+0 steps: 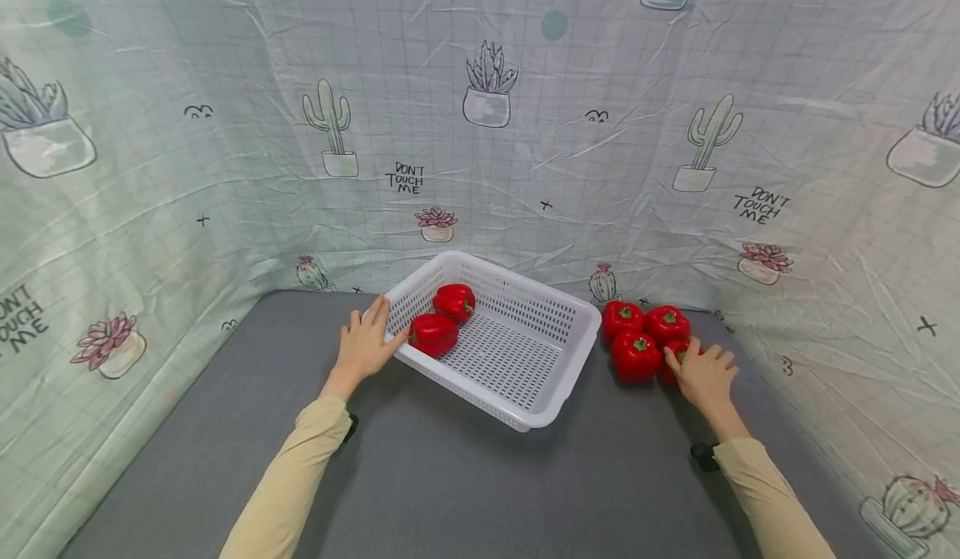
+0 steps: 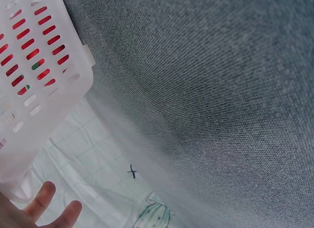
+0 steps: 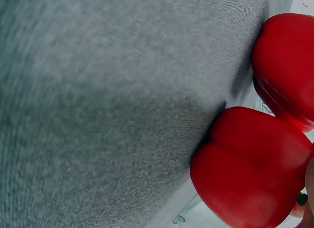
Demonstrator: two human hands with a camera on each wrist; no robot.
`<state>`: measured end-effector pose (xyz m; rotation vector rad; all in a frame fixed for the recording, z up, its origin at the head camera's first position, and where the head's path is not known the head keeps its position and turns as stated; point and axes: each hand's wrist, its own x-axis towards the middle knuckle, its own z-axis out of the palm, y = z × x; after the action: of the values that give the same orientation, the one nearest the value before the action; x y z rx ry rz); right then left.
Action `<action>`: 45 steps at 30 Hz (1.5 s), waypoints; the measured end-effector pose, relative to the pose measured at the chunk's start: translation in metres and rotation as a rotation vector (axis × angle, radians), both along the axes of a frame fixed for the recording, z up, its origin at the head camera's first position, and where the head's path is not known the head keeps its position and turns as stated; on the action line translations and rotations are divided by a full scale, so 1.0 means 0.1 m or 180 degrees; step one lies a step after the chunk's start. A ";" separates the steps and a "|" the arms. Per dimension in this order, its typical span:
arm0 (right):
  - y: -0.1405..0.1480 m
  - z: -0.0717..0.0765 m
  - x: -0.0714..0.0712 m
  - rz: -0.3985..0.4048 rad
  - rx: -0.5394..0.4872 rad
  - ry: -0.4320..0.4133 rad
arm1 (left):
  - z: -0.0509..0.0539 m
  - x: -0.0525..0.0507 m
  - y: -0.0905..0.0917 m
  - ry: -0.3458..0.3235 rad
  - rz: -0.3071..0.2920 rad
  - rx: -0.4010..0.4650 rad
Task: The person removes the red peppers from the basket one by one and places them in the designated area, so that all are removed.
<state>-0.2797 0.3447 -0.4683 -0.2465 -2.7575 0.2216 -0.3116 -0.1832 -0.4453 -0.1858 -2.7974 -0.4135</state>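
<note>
In the head view a white perforated basket (image 1: pixel 551 405) stands at an angle, with two red peppers (image 1: pixel 434 335) lying in its left part. The left hand (image 1: pixel 364 346) rests on the basket's left rim, fingers extended; its spread fingertips (image 2: pixel 58 211) show beside the basket wall (image 2: pixel 46 110) in the left wrist view. Right of the basket sits a cluster of red peppers (image 1: pixel 636 356). The right hand (image 1: pixel 703 376) reaches over the nearest right pepper (image 3: pixel 248 171), thumb and fingers spread on it, partly hiding it. How firmly it holds cannot be told.
A grey tabletop (image 1: pixel 480 492) lies under everything. Behind and on both sides hangs a pale curtain (image 1: pixel 420 67) printed with cactus pots. Another pepper (image 3: pixel 289 66) touches the near one in the right wrist view.
</note>
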 end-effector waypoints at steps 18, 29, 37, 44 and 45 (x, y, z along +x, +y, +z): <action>-0.03 0.01 -0.03 -0.0028 -0.0064 -0.0040 | 0.00 0.00 0.00 0.0000 0.0028 -0.0008; -0.01 0.08 0.00 -0.0014 -0.0014 0.0094 | 0.00 0.00 0.00 -0.0005 -0.0002 -0.0009; -0.23 0.36 0.05 0.0080 0.0046 0.0538 | 0.01 0.02 0.00 -0.0019 -0.0002 -0.0014; -0.51 0.65 0.07 0.0459 -0.0001 0.0763 | 0.01 0.02 0.00 -0.0014 0.0005 0.0029; -0.54 0.68 0.07 0.0511 0.0010 0.0792 | 0.01 0.02 0.00 -0.0017 0.0005 0.0022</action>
<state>-0.2731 0.2905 -0.4000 0.0046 -2.5304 0.2698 -0.3100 -0.1828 -0.4440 -0.1814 -2.8010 -0.4239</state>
